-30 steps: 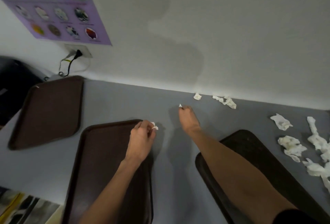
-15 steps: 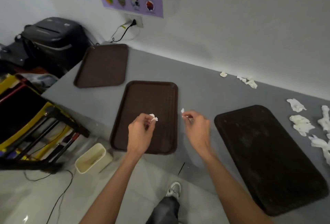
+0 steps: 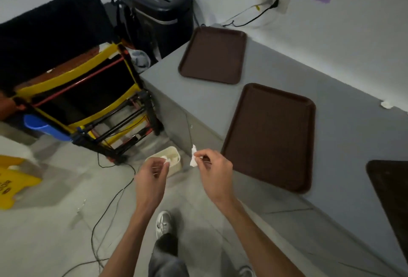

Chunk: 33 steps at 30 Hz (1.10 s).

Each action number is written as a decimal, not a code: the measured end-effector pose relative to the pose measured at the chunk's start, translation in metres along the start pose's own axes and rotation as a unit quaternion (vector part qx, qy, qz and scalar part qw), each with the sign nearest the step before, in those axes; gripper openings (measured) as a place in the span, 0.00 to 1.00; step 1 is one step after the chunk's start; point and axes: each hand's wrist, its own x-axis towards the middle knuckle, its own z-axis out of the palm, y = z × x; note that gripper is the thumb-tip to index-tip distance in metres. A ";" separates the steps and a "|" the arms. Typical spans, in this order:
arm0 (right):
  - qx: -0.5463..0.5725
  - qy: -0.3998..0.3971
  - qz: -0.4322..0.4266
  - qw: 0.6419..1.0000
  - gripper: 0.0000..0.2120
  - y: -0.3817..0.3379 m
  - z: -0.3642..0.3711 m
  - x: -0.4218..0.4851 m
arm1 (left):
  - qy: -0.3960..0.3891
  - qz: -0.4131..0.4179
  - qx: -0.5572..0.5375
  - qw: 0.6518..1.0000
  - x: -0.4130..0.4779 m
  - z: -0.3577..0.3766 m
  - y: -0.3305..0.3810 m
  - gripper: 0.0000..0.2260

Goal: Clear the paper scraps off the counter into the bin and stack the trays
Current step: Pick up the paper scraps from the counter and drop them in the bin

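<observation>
Both hands are off the table [image 3: 287,73], out over the floor. The left hand [image 3: 152,171] hangs above the small cream bin [image 3: 176,167], its grip pinched on a tiny paper scrap [image 3: 167,160]. The right hand [image 3: 215,169] is just beside it, nearer the table edge, its grip pinched on a larger white scrap [image 3: 193,157] that sticks up past the fingers. Neither piece is in the bin yet.

Step in hand, by my reading: the drop. The bin mouth is narrow and sits low, and light paper drifts. Better to lower each hand right over the opening before loosening the pinch. The right hand looks to sit outside the mouth and should shift left first. Check the fingertips for clinging bits.

Remaining: a loose scrap [image 3: 386,104] lies on the table by the wall. Three trays lie apart, unstacked: far tray [image 3: 213,54], middle tray [image 3: 269,135], dark tray [image 3: 390,188].
</observation>
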 end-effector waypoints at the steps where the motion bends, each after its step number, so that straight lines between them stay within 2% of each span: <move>1: -0.007 -0.022 0.010 1.000 0.05 0.004 0.029 0.007 | -0.004 -0.017 0.001 1.000 0.017 -0.008 -0.020 0.05; 4: -0.022 -0.071 0.067 0.995 0.06 0.029 0.116 0.029 | -0.026 -0.052 0.013 0.998 0.072 -0.021 -0.081 0.06; 10: -0.058 -0.086 0.157 0.982 0.05 0.111 0.272 0.079 | -0.085 -0.105 0.054 0.989 0.191 0.003 -0.216 0.02; 14: -0.108 -0.095 0.188 0.972 0.05 0.191 0.360 0.114 | -0.142 -0.142 0.090 0.975 0.252 0.045 -0.308 0.02; 16: -0.132 -0.106 0.196 0.966 0.05 0.231 0.398 0.130 | -0.158 -0.134 0.108 0.972 0.277 0.069 -0.354 0.02; 21: -0.216 -0.186 0.188 0.940 0.08 0.309 0.469 0.157 | -0.205 -0.119 0.168 0.957 0.324 0.133 -0.446 0.03; 24: -0.234 -0.230 0.197 0.924 0.12 0.340 0.496 0.166 | -0.240 -0.126 0.196 0.942 0.341 0.166 -0.478 0.02; 27: -0.256 -0.279 0.194 0.905 0.17 0.349 0.507 0.174 | -0.312 -0.133 0.221 0.915 0.349 0.181 -0.488 0.13; 29: -0.261 -0.276 0.197 0.904 0.18 0.344 0.504 0.178 | -0.322 -0.129 0.229 0.910 0.351 0.179 -0.482 0.16; 33: -0.262 -0.239 0.187 0.916 0.18 0.306 0.477 0.185 | -0.291 -0.073 0.245 0.922 0.353 0.147 -0.444 0.18</move>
